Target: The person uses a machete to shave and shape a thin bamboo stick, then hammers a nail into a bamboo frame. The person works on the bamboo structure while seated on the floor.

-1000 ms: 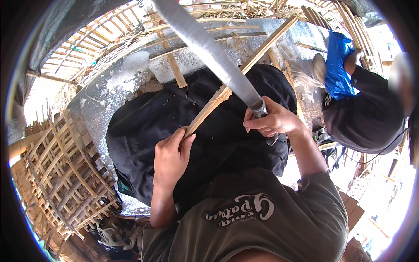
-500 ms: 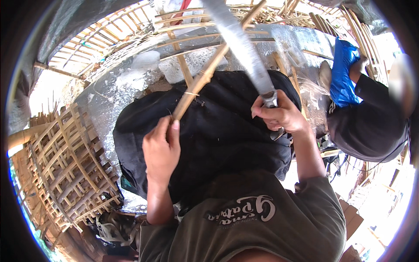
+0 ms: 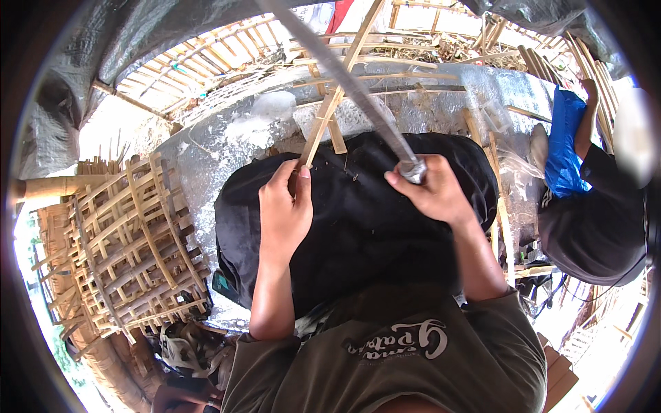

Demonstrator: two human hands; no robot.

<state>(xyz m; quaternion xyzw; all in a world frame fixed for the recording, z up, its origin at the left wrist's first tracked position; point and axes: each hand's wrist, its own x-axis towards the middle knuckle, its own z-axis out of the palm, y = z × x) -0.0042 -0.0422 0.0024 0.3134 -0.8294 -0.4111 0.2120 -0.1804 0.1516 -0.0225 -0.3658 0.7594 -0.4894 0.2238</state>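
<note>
In the head view, black cloth [image 3: 385,241] is covering the lap, and both hands are working above it. The left hand [image 3: 286,203] is pinching the near end of a bamboo strip [image 3: 321,124] between thumb and fingers, so the rest is reaching away toward the slab's far edge; gripping that end is presumably keeping the fingers clear of the blade. The right hand [image 3: 432,187] is closing around the handle of a long knife [image 3: 366,107], its blade slanting up and leftward, crossing in front of the strip. Whether metal and bamboo are touching, I cannot tell.

Beneath, a grey slab [image 3: 200,165] is carrying a pale block [image 3: 354,124] toward its far edge, beyond the cloth. Beside its left edge a bamboo lattice [image 3: 131,241] is lying, seemingly set aside for elbow room. Past the right edge, a co-worker in dark clothing [image 3: 595,230] is sitting near a blue bag [image 3: 564,151].
</note>
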